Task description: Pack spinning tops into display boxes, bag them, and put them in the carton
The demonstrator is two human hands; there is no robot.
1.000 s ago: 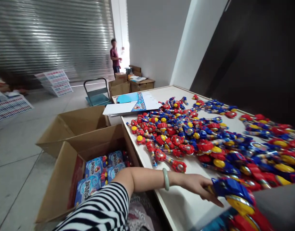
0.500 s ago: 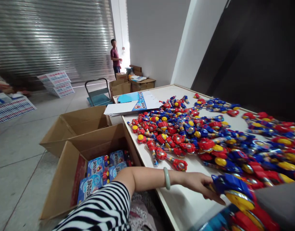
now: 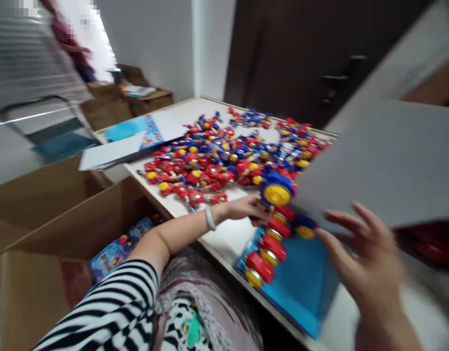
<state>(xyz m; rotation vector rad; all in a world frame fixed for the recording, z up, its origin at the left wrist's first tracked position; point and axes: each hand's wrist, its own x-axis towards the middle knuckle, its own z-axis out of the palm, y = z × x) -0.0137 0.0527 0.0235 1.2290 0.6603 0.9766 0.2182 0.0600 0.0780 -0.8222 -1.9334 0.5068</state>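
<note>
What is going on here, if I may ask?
The person's left hand holds a blue-and-yellow toy near the far end of a row of red toys in a blue box. The right hand, blurred, is spread beside another blue toy; contact is unclear. More toys lie heaped on the table.

A white table with a thin raised rim runs from the near right toward the far left. Across its middle spreads a loose heap of red, blue and yellow toys, with a smaller cluster by the far edge and more piled toward the far right. At the far left lie flat printed card sheets, reaching over the left edge. An open blue box rests at the near side.
</note>
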